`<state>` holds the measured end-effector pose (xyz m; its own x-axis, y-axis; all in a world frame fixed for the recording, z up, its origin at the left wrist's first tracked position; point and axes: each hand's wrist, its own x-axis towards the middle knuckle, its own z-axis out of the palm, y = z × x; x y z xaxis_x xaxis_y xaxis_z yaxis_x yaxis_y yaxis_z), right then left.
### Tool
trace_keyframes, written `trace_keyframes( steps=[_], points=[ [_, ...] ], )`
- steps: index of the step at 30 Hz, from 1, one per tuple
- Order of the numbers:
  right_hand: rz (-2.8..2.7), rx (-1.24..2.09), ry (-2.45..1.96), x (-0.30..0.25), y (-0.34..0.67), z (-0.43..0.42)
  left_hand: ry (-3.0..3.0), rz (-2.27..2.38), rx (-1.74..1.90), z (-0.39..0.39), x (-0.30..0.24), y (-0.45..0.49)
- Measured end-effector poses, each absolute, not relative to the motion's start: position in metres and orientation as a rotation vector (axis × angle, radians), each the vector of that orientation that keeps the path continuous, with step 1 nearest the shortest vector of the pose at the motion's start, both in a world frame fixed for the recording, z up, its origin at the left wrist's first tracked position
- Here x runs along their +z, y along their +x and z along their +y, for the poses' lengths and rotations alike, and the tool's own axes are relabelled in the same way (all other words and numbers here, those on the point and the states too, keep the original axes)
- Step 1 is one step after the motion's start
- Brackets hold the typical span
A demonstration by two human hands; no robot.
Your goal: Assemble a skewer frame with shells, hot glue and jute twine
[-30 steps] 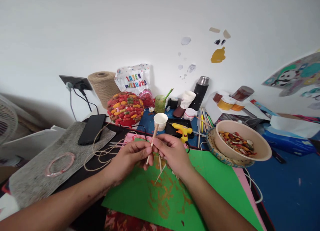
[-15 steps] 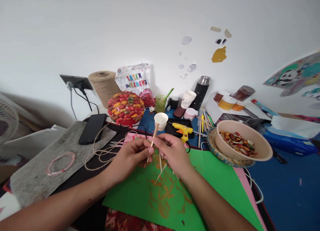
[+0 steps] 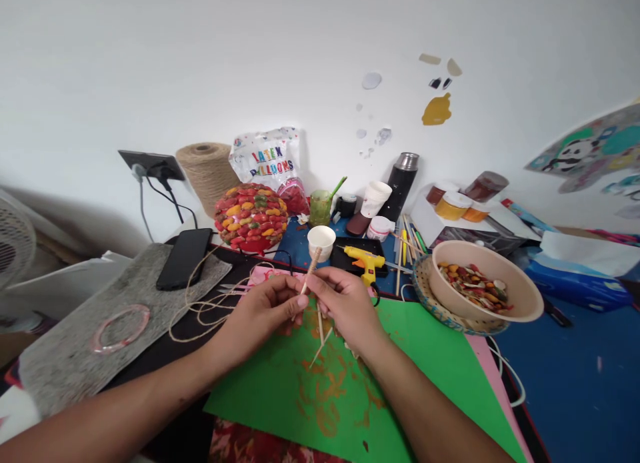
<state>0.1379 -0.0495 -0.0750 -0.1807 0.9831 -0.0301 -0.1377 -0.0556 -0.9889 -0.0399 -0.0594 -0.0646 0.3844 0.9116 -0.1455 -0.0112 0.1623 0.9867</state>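
Observation:
My left hand (image 3: pixel 260 315) and my right hand (image 3: pixel 345 303) meet above the green paper sheet (image 3: pixel 350 396), both pinching one thin wooden stick (image 3: pixel 309 271). The stick's upper end is wrapped in jute twine and points up towards a small white paper cup (image 3: pixel 321 241). A loose strand of twine (image 3: pixel 200 309) trails left from my hands across the dark mat. Two more thin sticks (image 3: pixel 320 336) hang or lie just under my right fingers, over the sheet's orange glue smears.
A yellow glue gun (image 3: pixel 366 259) lies behind my right hand. A beige bowl of coloured shells (image 3: pixel 483 286) sits at the right, a shell-covered ball (image 3: pixel 251 217) and twine spool (image 3: pixel 206 173) at the back, a black phone (image 3: pixel 184 257) on grey felt at left.
The stick's wrapped tip has tilted slightly to the right between my fingers. My hands have stayed in nearly the same place.

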Motion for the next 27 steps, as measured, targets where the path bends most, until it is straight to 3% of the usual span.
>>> trace_keyframes(
  steps=[19,27],
  points=[
    [-1.221,1.492,-0.978,-0.0697,0.1377,-0.0513,0.962,0.808,0.787,-0.0621,-0.0679,-0.0404],
    [-1.208,1.442,-1.046,-0.0762,0.1381,-0.0489,1.200,0.955,0.820,-0.0598,-0.0601,-0.0398]
  ],
)
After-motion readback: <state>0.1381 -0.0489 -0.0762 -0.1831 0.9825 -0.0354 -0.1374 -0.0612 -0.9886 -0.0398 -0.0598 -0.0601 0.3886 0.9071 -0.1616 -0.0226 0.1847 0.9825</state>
